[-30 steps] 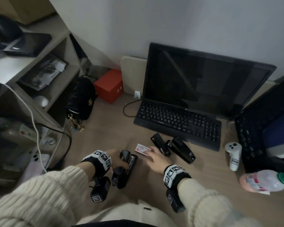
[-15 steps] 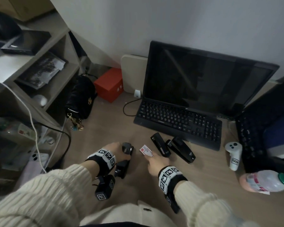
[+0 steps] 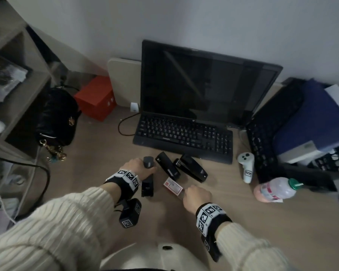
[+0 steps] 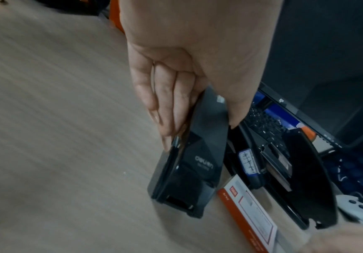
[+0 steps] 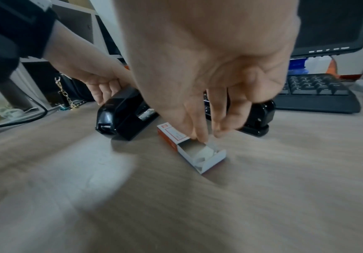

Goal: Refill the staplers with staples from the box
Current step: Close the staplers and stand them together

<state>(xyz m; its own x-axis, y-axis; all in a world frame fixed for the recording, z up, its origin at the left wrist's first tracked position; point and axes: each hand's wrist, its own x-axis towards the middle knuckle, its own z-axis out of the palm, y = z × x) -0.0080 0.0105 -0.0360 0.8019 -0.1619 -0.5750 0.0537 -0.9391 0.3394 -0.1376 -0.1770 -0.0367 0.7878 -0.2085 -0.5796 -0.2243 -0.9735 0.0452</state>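
1. Left hand grasps a black stapler resting on the counter.
2. Staple box lies just right of it, tray slid open.
3. Right hand, fingers loosely bent, touches the tray's rim.
4. Two more staplers lie before the keyboard.

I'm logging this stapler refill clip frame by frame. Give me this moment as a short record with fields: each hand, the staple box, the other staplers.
left hand: grips a black stapler lying on the desk
right hand: fingertips at the staple box's pulled-out tray, whether pinching cannot be told
staple box: red and white, on the desk, inner tray slid partly out
other staplers: two black ones lying before the keyboard, untouched
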